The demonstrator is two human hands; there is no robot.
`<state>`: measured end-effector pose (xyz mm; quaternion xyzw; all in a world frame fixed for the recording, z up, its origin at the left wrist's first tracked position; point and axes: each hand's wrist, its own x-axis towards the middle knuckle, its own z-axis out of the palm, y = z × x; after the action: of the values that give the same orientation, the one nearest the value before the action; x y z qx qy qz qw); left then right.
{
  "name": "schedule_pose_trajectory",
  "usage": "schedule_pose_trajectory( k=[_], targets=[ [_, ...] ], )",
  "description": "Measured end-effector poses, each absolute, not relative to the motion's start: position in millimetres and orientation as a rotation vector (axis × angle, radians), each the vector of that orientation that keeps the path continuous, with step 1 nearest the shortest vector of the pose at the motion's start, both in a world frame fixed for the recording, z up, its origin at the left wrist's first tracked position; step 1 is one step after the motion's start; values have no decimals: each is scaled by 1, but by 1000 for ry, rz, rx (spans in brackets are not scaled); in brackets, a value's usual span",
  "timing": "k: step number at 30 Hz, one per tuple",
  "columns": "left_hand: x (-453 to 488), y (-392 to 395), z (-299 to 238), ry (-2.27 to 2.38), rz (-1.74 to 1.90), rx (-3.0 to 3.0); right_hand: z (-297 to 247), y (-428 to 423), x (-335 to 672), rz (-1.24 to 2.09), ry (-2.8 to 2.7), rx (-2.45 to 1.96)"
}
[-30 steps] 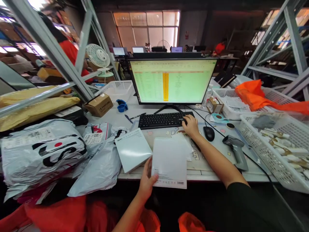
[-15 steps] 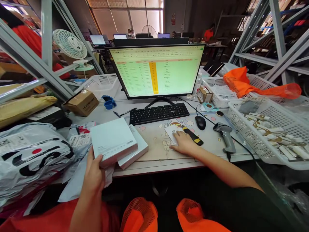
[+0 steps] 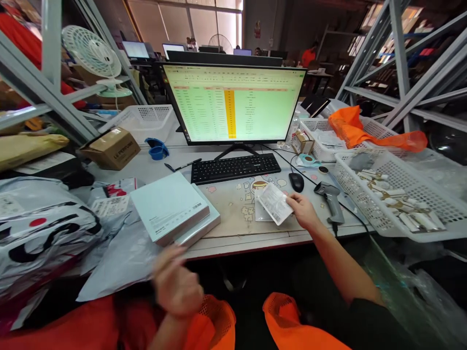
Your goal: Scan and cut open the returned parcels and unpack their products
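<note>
My right hand (image 3: pixel 304 211) pinches the edge of a flat white printed packet (image 3: pixel 275 204) and holds it tilted above the desk mat. Partly covered by that packet, another pale flat piece (image 3: pixel 260 212) lies on the mat. My left hand (image 3: pixel 177 284) hangs in front of the desk edge, smeared by motion, so its fingers cannot be read. Just beyond it, a pale blue box (image 3: pixel 170 206) rests partly on a second pale blue box (image 3: pixel 207 221); the left hand appears apart from both.
A black keyboard (image 3: pixel 237 167), mouse (image 3: pixel 296 182) and barcode scanner (image 3: pixel 330 199) lie around the mat. At right stands a white basket (image 3: pixel 404 228) of small white items. Plastic mailer bags (image 3: pixel 40 228) crowd the left. A monitor (image 3: pixel 237 107) stands behind the keyboard.
My left hand has let go of the upper pale blue box and moved right and down. My right hand has lifted the packet off the mat. The black-and-yellow utility knife no longer shows.
</note>
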<state>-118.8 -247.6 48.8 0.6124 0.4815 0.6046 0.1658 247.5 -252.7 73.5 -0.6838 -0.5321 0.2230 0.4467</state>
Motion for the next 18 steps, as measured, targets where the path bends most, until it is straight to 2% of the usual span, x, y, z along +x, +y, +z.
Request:
schedule_pose_trajectory(
  k=[1,3,5,11,13,18],
  targets=[
    [-97,-256,49,1227,1593,1761,76,-263,245,647,-1175,-1553],
    [-52,-265,53,889,1090,1558,78,-283,234,827,-890,-1263],
    [-13,-263,59,659,832,1276,76,-300,219,936,-746,-1115],
    [36,-235,67,639,848,803,63,-336,206,921,-1023,-1292],
    [36,-229,67,663,844,737,61,-344,222,731,-1205,-1453],
    [23,-216,68,787,869,566,53,-365,316,-201,-1061,-2016]
  ],
)
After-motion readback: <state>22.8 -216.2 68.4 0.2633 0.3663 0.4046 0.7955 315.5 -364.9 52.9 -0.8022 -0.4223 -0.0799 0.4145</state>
